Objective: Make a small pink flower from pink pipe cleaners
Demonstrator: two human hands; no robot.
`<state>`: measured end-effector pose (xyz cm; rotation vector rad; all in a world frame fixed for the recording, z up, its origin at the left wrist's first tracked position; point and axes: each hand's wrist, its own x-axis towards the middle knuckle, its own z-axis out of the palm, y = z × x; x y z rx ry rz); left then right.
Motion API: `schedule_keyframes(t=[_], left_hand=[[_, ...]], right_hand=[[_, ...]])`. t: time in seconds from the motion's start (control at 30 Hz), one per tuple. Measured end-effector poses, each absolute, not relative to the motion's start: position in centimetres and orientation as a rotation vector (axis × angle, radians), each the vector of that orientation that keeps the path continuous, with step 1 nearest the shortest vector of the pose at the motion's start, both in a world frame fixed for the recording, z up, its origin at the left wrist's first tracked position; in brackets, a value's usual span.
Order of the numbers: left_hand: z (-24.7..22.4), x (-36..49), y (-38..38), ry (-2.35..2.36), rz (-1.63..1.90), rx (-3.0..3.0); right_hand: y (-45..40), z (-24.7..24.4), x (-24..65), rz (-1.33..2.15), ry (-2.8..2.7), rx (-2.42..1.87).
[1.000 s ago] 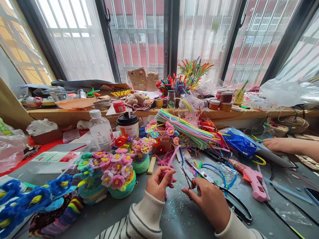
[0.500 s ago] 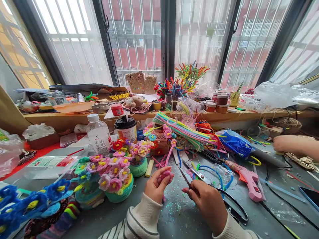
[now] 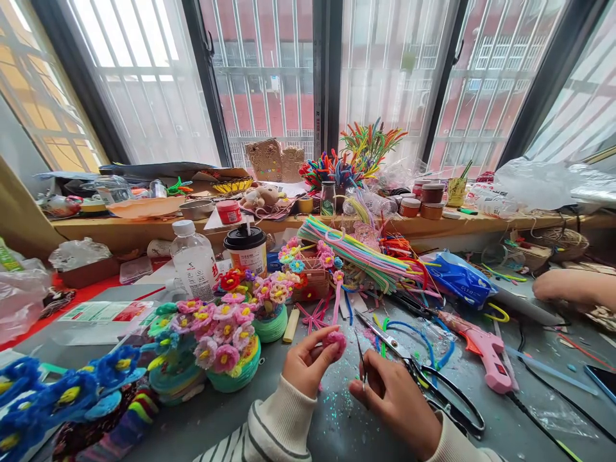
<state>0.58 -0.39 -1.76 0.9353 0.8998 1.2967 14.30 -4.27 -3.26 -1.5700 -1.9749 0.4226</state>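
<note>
A pink fuzzy piece (image 3: 335, 344) is pinched by the fingertips of the left hand (image 3: 307, 364) above a glitter-strewn table (image 3: 356, 436); small scissors (image 3: 361, 357) are gripped by the right hand's (image 3: 393, 393) fingers.

Strewn across the flat grey counter (image 3: 178, 428): sparkling green glitter (image 3: 332, 404), large black-handled metal scissors (image 3: 395, 345), a pink plastic glue gun (image 3: 491, 360), a round turquoise pot (image 3: 240, 373).

the head camera looks down past left hand (image 3: 307, 367) and right hand (image 3: 398, 396) toward windows (image 3: 385, 83).
</note>
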Motion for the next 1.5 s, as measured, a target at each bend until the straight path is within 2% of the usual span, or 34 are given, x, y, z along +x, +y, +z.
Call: schedule_keyframes(t=[0.97, 1.5], left_hand=[[-1.8, 0.7, -0.5, 0.965, 1.306, 0.967], [-2.4, 0.5, -0.2, 0.898, 1.368, 1.059]], right_hand=[[-4.0, -4.0, 14.0, 0.391, -1.977, -1.629], [-4.2, -3.8, 13.8, 0.618, -2.012, -1.507]])
